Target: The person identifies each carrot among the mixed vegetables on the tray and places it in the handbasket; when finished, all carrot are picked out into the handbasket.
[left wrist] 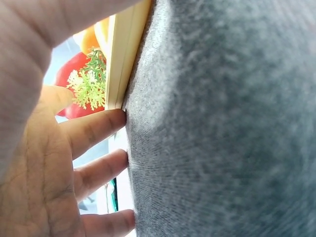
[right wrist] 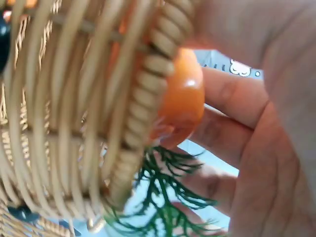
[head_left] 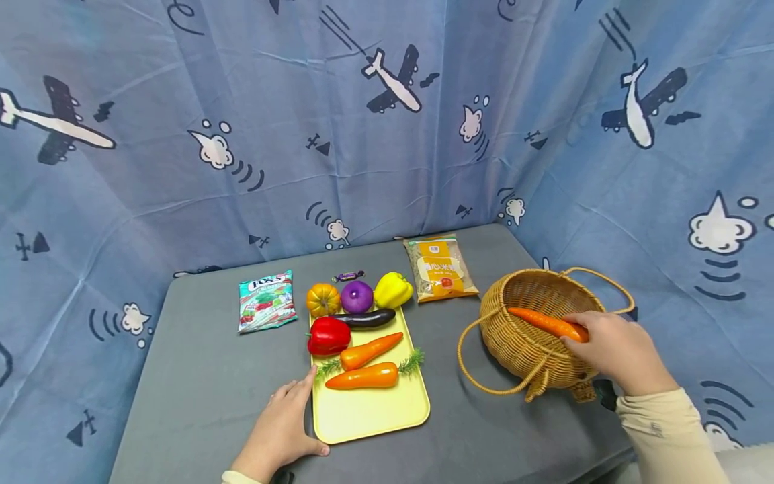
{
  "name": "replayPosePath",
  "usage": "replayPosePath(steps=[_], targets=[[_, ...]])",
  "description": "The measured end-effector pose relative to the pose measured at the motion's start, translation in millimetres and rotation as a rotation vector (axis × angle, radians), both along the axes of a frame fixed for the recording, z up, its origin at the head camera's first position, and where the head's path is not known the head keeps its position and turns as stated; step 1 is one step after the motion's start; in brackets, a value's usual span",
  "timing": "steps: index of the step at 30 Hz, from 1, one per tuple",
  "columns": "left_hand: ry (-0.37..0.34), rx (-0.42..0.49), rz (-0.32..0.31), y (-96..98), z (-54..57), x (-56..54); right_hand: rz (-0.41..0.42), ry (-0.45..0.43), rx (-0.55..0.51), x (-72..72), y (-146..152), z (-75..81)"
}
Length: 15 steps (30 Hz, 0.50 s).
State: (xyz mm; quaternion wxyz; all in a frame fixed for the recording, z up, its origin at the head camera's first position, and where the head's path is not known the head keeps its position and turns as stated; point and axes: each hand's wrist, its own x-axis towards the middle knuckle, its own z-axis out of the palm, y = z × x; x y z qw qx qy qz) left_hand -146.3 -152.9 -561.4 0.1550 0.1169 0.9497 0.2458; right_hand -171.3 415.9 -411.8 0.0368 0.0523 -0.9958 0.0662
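In the head view my right hand (head_left: 618,351) holds an orange toy carrot (head_left: 540,322) by its thick end, across the opening of a wicker basket (head_left: 503,341). The right wrist view has the carrot (right wrist: 186,94) between thumb and fingers at the woven rim, green leaves (right wrist: 160,192) hanging from it. My left hand (head_left: 283,425) rests beside the yellow tray (head_left: 370,422), fingers spread along its left edge. Two more carrots (head_left: 365,376) lie on the tray with a red bell pepper (head_left: 329,336) and an eggplant (head_left: 365,318).
Along the tray's far end sit a small pumpkin (head_left: 323,299), a purple round vegetable (head_left: 357,297) and a yellow pepper (head_left: 393,290). Behind are a wrapped candy (head_left: 348,276), a teal candy bag (head_left: 267,302) and a grain bag (head_left: 440,267). The basket's handles (head_left: 468,366) stick outward. Curtains border the grey table.
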Motion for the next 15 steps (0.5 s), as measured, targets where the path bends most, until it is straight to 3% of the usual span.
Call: replayPosePath(steps=[9,15], targets=[[-0.016,-0.012,0.011,0.1,-0.8,-0.3,0.031,0.027,-0.013,-12.1,-6,-18.1],[-0.019,-0.014,0.017,0.5,-0.2,-0.1,0.038,-0.018,-0.027,-20.3,-3,-24.7]])
